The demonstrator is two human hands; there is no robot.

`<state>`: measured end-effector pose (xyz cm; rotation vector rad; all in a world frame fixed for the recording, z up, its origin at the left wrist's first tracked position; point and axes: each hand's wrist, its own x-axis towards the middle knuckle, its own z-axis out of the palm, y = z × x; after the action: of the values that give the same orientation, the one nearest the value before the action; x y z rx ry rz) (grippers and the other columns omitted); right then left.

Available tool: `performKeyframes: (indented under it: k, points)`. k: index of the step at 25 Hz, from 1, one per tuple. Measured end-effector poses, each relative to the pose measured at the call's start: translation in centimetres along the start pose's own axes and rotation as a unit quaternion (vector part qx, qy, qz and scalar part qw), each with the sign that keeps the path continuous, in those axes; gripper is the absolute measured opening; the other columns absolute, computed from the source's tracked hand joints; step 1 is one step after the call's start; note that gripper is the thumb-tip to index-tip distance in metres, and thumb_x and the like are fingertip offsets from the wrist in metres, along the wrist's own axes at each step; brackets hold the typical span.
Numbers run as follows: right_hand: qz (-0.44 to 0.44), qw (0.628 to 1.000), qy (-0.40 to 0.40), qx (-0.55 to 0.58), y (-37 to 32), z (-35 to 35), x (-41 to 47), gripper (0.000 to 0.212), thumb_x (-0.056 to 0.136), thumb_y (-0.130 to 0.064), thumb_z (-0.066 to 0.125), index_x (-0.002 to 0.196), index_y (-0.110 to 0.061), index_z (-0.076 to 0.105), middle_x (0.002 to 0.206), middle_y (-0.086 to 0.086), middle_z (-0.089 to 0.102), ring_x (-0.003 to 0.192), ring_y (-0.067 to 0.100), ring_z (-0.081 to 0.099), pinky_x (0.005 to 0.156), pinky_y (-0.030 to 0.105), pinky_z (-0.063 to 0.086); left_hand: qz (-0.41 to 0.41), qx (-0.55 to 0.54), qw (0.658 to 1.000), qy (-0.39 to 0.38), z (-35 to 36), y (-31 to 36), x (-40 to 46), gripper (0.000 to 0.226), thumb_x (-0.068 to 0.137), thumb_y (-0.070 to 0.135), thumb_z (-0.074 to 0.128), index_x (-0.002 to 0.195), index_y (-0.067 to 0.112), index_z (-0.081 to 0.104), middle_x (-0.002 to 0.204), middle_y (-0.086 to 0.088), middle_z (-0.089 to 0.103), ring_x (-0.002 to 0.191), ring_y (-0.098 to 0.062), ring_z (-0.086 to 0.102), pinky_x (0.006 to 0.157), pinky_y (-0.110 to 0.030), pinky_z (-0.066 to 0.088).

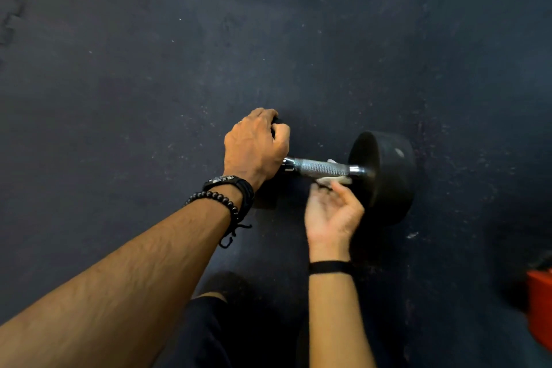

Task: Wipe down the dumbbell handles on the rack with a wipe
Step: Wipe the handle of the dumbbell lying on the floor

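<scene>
Nearest me I see my own dark-clad knee [209,323] at the bottom edge, and an orange object [540,305] at the far right. Above that, my right hand [331,215] is turned palm up under the dumbbell handle [321,167], its grip pinching a pale wipe [334,180] against the underside of the knurled metal. A black band [330,266] circles that wrist. My left hand [255,146], with beaded bracelets [227,197] at the wrist, curls over the dumbbell's left head, grip closed round it. The dumbbell [385,176] lies on the dark speckled floor [149,69], its right head large and black.
</scene>
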<state>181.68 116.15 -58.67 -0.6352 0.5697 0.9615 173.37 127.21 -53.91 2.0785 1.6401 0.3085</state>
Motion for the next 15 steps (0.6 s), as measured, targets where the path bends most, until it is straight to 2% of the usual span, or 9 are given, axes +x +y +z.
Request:
performKeyframes:
  k: [2, 3, 5, 7, 8, 10, 12, 14, 15]
  points:
    - [-0.047, 0.996, 0.072, 0.035, -1.6, 0.3, 0.1, 0.045, 0.055, 0.015, 0.054, 0.097, 0.000, 0.063, 0.088, 0.005, 0.064, 0.086, 0.014, 0.061, 0.109, 0.027, 0.038, -0.003, -0.006, 1.000, -0.001, -0.1, 0.1, 0.2, 0.046, 0.083, 0.033, 0.033, 0.106, 0.012, 0.067, 0.111, -0.004, 0.067, 0.094, -0.028, 0.061, 0.073, -0.033, 0.039]
    - [-0.063, 0.993, 0.099, 0.024, -1.7, 0.4, 0.4, 0.036, 0.063, 0.017, 0.046, 0.088, -0.004, 0.060, 0.087, 0.003, 0.061, 0.080, 0.011, 0.062, 0.104, 0.022, 0.041, -0.001, -0.007, 1.000, 0.000, 0.0, 0.1, 0.3, 0.046, 0.083, 0.033, 0.033, 0.107, 0.012, 0.067, 0.112, -0.004, 0.067, 0.094, -0.027, 0.061, 0.073, -0.033, 0.038]
    - [-0.063, 0.990, 0.128, -0.011, -1.5, 0.7, 0.9, 0.034, 0.077, 0.016, 0.035, 0.077, -0.011, 0.055, 0.076, -0.003, 0.057, 0.068, 0.007, 0.059, 0.096, 0.014, 0.040, 0.005, -0.008, 1.000, 0.007, 0.0, 0.0, 0.0, 0.045, 0.083, 0.033, 0.034, 0.107, 0.013, 0.067, 0.111, -0.003, 0.067, 0.092, -0.026, 0.061, 0.070, -0.031, 0.036]
    - [-0.016, 0.992, 0.117, -0.036, -1.6, 0.8, 0.0, 0.030, 0.070, 0.009, 0.041, 0.083, -0.011, 0.058, 0.082, -0.001, 0.063, 0.087, 0.013, 0.057, 0.108, 0.025, 0.031, 0.016, -0.011, 1.000, 0.006, 0.0, -0.1, -0.4, 0.043, 0.084, 0.032, 0.034, 0.106, 0.012, 0.066, 0.108, -0.002, 0.066, 0.088, -0.024, 0.060, 0.069, -0.030, 0.035]
    - [0.007, 0.995, 0.083, -0.057, -1.6, 0.9, -0.9, 0.041, 0.065, 0.004, 0.044, 0.101, -0.009, 0.061, 0.100, 0.003, 0.064, 0.106, 0.019, 0.052, 0.113, 0.035, 0.025, 0.018, -0.014, 1.000, 0.005, 0.0, -0.2, -0.3, 0.043, 0.085, 0.032, 0.035, 0.106, 0.012, 0.066, 0.107, -0.002, 0.066, 0.087, -0.023, 0.060, 0.068, -0.031, 0.037]
    - [0.037, 0.993, 0.063, -0.093, -1.8, 0.9, -1.6, 0.072, 0.062, -0.001, 0.048, 0.134, -0.009, 0.051, 0.135, 0.006, 0.052, 0.131, 0.021, 0.036, 0.119, 0.046, 0.013, 0.016, -0.018, 1.000, 0.005, -0.1, -0.2, -0.2, 0.044, 0.085, 0.032, 0.034, 0.108, 0.012, 0.066, 0.107, -0.002, 0.066, 0.087, -0.022, 0.060, 0.070, -0.034, 0.044]
    - [0.026, 0.994, 0.040, -0.097, -1.8, 1.5, -1.0, 0.060, 0.065, -0.006, 0.054, 0.124, -0.012, 0.059, 0.131, 0.000, 0.057, 0.131, 0.016, 0.041, 0.117, 0.044, 0.016, 0.021, -0.014, 1.000, 0.009, -0.1, -0.1, -0.4, 0.045, 0.085, 0.033, 0.034, 0.109, 0.013, 0.066, 0.108, -0.002, 0.066, 0.088, -0.023, 0.061, 0.069, -0.032, 0.041]
    - [0.010, 0.996, 0.022, -0.081, -2.0, 2.1, -0.2, 0.036, 0.070, -0.016, 0.062, 0.106, -0.018, 0.065, 0.113, -0.005, 0.065, 0.113, 0.014, 0.050, 0.114, 0.042, 0.022, 0.023, -0.016, 1.000, 0.004, 0.0, -0.2, -0.3, 0.046, 0.084, 0.033, 0.033, 0.108, 0.013, 0.066, 0.108, -0.001, 0.066, 0.089, -0.023, 0.061, 0.069, -0.031, 0.038]
    - [0.008, 0.996, 0.029, -0.084, -1.8, 2.3, -0.1, 0.036, 0.072, -0.022, 0.066, 0.108, -0.020, 0.065, 0.118, -0.002, 0.062, 0.114, 0.014, 0.047, 0.115, 0.044, 0.019, 0.020, -0.017, 1.000, 0.004, 0.1, -0.2, 0.0, 0.045, 0.084, 0.034, 0.033, 0.106, 0.013, 0.067, 0.106, -0.001, 0.066, 0.089, -0.023, 0.061, 0.070, -0.032, 0.040]
